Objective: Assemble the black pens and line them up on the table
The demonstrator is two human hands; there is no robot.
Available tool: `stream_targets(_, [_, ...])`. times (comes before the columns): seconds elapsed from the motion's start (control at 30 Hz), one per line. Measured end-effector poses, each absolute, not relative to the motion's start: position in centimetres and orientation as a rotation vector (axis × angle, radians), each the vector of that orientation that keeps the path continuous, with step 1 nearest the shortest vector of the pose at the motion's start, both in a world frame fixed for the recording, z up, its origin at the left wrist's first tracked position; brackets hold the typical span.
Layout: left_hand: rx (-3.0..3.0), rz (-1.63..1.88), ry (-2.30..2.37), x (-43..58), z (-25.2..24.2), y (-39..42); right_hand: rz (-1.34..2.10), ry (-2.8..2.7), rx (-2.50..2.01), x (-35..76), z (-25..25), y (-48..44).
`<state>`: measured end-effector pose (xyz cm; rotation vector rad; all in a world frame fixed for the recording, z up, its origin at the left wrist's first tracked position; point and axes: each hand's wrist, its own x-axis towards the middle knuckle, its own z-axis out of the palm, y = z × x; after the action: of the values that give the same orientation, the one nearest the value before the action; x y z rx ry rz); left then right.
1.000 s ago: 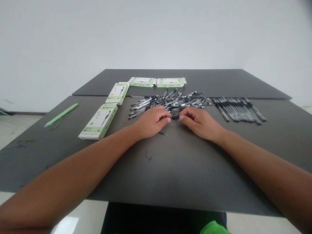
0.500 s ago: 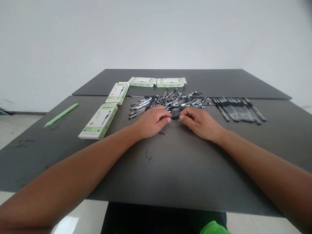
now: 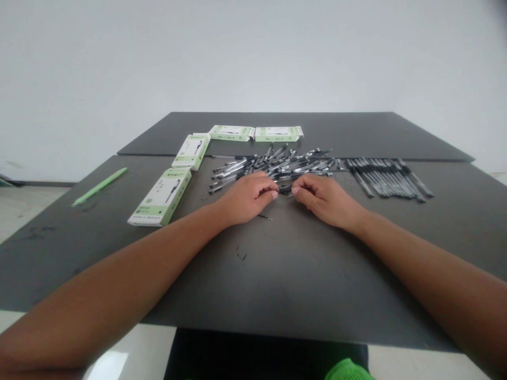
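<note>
My left hand [image 3: 253, 196] rests at the near edge of a loose pile of clear pens with black caps [image 3: 293, 162], thumb and fingers pressed together. Facing it, my right hand [image 3: 322, 196] is closed in the same way. Dark pen parts show in the small gap between the fingertips; what each hand grips is too small to tell. A thin dark refill or tip [image 3: 265, 217] lies just below my left hand. To the right, several pens lie side by side in a row [image 3: 386, 179].
Two white and green boxes [image 3: 159, 197] stand end to end on the left, and two more [image 3: 279, 134] lie behind the pile. A light green pen [image 3: 100, 187] is at the far left. A seam crosses the dark table [image 3: 277, 274] behind the pens.
</note>
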<state>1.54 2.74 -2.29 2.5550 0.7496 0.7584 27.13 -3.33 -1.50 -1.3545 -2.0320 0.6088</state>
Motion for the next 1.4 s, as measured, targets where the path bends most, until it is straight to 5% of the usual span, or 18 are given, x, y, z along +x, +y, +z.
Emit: stream_targets(1.4, [2.551,0.747,0.759,1.54,-2.25,2.75,0.581,-2.032,-1.359,27.09,-1.37,-3.37])
